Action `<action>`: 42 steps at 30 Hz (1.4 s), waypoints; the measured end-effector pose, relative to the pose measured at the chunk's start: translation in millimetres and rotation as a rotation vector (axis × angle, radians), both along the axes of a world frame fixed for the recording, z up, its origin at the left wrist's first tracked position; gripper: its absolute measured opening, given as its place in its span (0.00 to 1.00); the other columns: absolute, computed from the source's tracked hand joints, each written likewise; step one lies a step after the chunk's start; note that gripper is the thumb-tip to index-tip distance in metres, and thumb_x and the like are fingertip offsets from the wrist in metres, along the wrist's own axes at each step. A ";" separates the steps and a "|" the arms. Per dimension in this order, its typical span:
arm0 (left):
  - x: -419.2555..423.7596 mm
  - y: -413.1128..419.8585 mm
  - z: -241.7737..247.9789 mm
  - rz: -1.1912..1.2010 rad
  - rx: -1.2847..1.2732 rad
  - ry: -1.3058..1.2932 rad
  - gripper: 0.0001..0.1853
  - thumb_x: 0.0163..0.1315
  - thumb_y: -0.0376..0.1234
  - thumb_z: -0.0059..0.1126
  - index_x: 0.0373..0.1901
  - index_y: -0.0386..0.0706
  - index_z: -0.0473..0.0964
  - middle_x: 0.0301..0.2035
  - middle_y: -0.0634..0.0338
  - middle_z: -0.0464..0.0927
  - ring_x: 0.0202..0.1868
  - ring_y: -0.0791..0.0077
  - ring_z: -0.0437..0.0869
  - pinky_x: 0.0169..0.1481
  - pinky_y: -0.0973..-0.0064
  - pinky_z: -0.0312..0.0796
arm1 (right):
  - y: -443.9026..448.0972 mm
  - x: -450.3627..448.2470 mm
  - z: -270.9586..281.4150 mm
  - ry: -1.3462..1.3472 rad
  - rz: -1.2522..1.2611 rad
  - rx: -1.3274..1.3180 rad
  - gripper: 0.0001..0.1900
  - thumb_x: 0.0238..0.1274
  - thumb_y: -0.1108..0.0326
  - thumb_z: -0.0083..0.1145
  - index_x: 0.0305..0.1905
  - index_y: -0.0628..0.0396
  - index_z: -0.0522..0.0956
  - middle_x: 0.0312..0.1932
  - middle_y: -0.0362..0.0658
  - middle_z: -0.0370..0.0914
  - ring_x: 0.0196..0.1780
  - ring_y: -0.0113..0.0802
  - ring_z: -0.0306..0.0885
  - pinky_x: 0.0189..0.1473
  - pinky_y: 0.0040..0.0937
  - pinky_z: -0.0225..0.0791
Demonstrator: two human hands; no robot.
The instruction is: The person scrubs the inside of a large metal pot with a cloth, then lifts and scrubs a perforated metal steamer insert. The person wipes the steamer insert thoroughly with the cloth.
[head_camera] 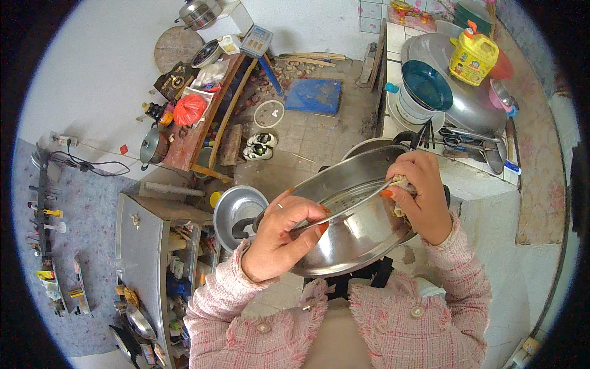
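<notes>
A round stainless steel steamer pot section with small holes in its base is tilted in front of my chest. My left hand grips its rim at the left, thumb outside, beside a black side handle. At the right, my right hand pinches a crumpled beige cloth against the rim. Another black handle shows just beyond my right hand. Behind the steamer section, another round vessel's rim is partly hidden.
A metal basin is left of the steamer section. On the tiled counter at right are a large metal lid, a yellow jug, a dark teal bowl and scissors. Shoes and a blue board lie on the floor.
</notes>
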State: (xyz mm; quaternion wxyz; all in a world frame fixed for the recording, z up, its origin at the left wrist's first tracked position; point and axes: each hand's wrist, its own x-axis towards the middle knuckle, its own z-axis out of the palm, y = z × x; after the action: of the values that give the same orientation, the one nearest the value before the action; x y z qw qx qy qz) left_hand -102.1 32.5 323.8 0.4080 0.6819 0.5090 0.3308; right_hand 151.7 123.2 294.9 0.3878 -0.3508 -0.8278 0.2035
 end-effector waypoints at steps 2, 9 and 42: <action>0.4 -0.6 -0.7 0.006 0.015 0.022 0.07 0.55 0.29 0.55 0.37 0.45 0.75 0.37 0.64 0.80 0.46 0.65 0.79 0.67 0.47 0.50 | 0.0 0.0 -0.6 0.000 -0.001 -0.002 0.11 0.52 0.62 0.60 0.39 0.53 0.77 0.39 0.43 0.71 0.43 0.43 0.64 0.48 0.37 0.58; 0.6 -1.9 -0.6 0.009 0.013 0.037 0.07 0.57 0.31 0.56 0.38 0.45 0.75 0.38 0.64 0.80 0.47 0.66 0.78 0.68 0.46 0.48 | -1.3 1.4 -0.6 -0.010 -0.003 -0.009 0.12 0.52 0.60 0.59 0.40 0.53 0.77 0.39 0.43 0.71 0.43 0.43 0.63 0.49 0.38 0.58; 3.2 -2.8 2.5 -0.007 0.015 0.074 0.08 0.58 0.31 0.53 0.39 0.46 0.75 0.38 0.64 0.79 0.47 0.66 0.77 0.68 0.48 0.48 | -2.4 2.6 -2.8 -0.008 -0.010 0.000 0.11 0.52 0.61 0.59 0.40 0.53 0.77 0.38 0.43 0.71 0.43 0.43 0.63 0.48 0.37 0.59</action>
State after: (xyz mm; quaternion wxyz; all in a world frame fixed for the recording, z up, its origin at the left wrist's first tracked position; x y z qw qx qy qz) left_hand -98.8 29.7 326.3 0.3851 0.6984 0.5188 0.3077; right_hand 154.3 120.8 292.2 0.3854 -0.3556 -0.8277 0.2000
